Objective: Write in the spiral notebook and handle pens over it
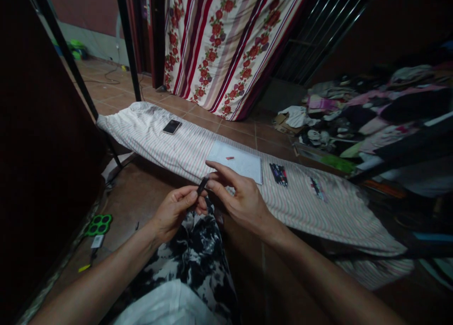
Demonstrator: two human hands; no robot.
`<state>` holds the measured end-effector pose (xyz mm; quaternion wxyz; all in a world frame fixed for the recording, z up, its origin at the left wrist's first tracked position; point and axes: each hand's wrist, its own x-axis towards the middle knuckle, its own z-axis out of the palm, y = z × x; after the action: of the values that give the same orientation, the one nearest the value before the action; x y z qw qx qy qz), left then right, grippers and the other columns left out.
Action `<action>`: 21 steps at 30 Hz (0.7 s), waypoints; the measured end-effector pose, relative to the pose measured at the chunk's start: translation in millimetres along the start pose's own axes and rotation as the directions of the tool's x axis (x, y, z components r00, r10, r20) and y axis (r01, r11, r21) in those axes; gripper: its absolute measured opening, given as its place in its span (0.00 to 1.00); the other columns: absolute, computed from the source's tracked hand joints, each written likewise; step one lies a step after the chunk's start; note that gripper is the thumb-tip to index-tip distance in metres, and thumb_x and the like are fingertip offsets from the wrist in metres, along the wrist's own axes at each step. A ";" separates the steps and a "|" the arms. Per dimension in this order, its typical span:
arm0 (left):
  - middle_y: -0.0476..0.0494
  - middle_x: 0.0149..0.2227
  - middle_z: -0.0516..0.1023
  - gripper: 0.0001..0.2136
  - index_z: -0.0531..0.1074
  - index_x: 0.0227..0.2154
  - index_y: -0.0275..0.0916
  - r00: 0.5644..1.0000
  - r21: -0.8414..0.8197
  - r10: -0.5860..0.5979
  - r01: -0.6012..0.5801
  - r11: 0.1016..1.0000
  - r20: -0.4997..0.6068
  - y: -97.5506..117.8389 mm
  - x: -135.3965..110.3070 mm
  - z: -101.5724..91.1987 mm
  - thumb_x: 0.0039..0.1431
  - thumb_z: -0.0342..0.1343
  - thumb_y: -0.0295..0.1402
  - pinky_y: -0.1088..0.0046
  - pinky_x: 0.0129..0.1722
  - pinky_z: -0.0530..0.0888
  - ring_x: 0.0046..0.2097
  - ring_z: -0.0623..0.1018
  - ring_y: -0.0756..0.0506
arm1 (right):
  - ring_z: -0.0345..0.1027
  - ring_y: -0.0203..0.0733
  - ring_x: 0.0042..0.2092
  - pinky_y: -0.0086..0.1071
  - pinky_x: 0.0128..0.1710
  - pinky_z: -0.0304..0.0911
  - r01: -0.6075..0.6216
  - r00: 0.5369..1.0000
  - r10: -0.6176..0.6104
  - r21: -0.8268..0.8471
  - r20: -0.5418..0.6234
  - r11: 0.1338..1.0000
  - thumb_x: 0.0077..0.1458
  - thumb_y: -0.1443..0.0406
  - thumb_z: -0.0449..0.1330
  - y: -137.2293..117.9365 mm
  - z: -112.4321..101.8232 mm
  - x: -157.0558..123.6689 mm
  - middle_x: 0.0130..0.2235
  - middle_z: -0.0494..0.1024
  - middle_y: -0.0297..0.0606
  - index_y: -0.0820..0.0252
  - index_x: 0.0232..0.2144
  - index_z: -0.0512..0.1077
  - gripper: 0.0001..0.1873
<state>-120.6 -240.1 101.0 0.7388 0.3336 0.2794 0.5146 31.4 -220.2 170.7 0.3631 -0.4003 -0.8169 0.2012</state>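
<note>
Above my lap, my left hand is closed around the lower end of a short black pen-like thing. My right hand pinches its upper end between thumb and fingers, with the index finger stretched out above. The exact kind of the black thing is too small and dark to tell. Just beyond my hands lies a spiral sketchbook with a small red piece on its pale page. To its right, several dark pens lie side by side on the striped cloth.
A phone lies on the cloth at left, and a second group of slim items at right. Black metal posts rise at left. A flowered curtain hangs behind. Heaped clothes lie at right; a green-framed object is on the floor.
</note>
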 end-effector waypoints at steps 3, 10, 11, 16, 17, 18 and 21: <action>0.48 0.25 0.73 0.11 0.74 0.31 0.33 1.000 -0.004 0.011 -0.011 1.000 -0.006 -0.6 0.5 -2.0 0.48 0.60 0.37 0.75 0.32 0.66 0.27 0.71 0.52 | 0.73 0.36 0.36 0.30 0.38 0.67 0.018 0.999 -0.019 -0.010 -0.036 1.000 0.53 0.68 0.55 2.4 4.6 -3.3 0.36 0.78 0.37 0.59 0.45 0.66 0.15; 0.48 0.25 0.73 0.10 0.74 0.31 0.34 1.000 0.016 0.028 -0.028 0.999 -0.004 -2.4 0.5 -4.9 0.50 0.59 0.37 0.74 0.34 0.66 0.28 0.71 0.51 | 0.72 0.38 0.36 0.31 0.37 0.66 0.114 0.984 -0.132 -0.143 -0.117 0.983 0.54 0.69 0.55 5.9 13.8 -5.5 0.36 0.78 0.38 0.59 0.39 0.69 0.09; 0.48 0.25 0.73 0.10 0.74 0.31 0.34 1.000 0.017 0.026 -0.026 1.000 -0.006 -1.7 0.2 -4.4 0.50 0.59 0.37 0.74 0.34 0.66 0.28 0.70 0.51 | 0.72 0.38 0.36 0.31 0.37 0.66 0.128 0.982 -0.147 -0.153 -0.122 0.980 0.54 0.69 0.55 5.8 14.2 -5.1 0.35 0.78 0.39 0.59 0.39 0.69 0.09; 0.47 0.23 0.72 0.09 0.74 0.25 0.34 0.999 0.042 0.041 -0.040 0.998 -0.013 4.7 -0.6 0.6 0.49 0.59 0.36 0.75 0.33 0.64 0.28 0.69 0.51 | 0.72 0.38 0.36 0.29 0.37 0.65 0.188 0.966 -0.211 -0.158 -0.147 0.969 0.54 0.71 0.55 3.5 17.1 -2.5 0.34 0.78 0.39 0.62 0.37 0.70 0.08; 0.47 0.23 0.72 0.10 0.73 0.24 0.33 0.999 0.049 0.047 -0.046 0.998 -0.012 6.0 -0.6 1.7 0.49 0.59 0.37 0.75 0.33 0.64 0.28 0.69 0.51 | 0.72 0.38 0.35 0.29 0.36 0.65 0.192 0.963 -0.218 -0.165 -0.157 0.967 0.54 0.71 0.55 2.7 17.9 -1.9 0.33 0.78 0.39 0.62 0.37 0.70 0.07; 0.47 0.23 0.72 0.10 0.73 0.23 0.33 0.999 0.055 0.053 -0.053 0.997 -0.011 7.1 -0.6 2.7 0.50 0.58 0.37 0.75 0.33 0.64 0.28 0.69 0.51 | 0.72 0.38 0.34 0.30 0.35 0.65 0.195 0.960 -0.225 -0.175 -0.170 0.965 0.54 0.71 0.55 2.0 18.7 -1.3 0.32 0.78 0.39 0.63 0.36 0.70 0.07; 0.47 0.23 0.71 0.12 0.71 0.20 0.33 0.997 0.081 0.081 -0.079 0.994 -0.014 8.7 -0.1 4.4 0.50 0.58 0.38 0.75 0.33 0.63 0.28 0.68 0.51 | 0.71 0.39 0.32 0.31 0.33 0.65 0.217 0.949 -0.254 -0.197 -0.187 0.956 0.54 0.71 0.55 0.5 20.8 0.2 0.30 0.77 0.39 0.64 0.35 0.71 0.07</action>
<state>-122.3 -238.9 110.5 0.7012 0.3696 0.2925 0.5349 16.0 -220.6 156.8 0.4325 -0.3487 -0.8305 0.0409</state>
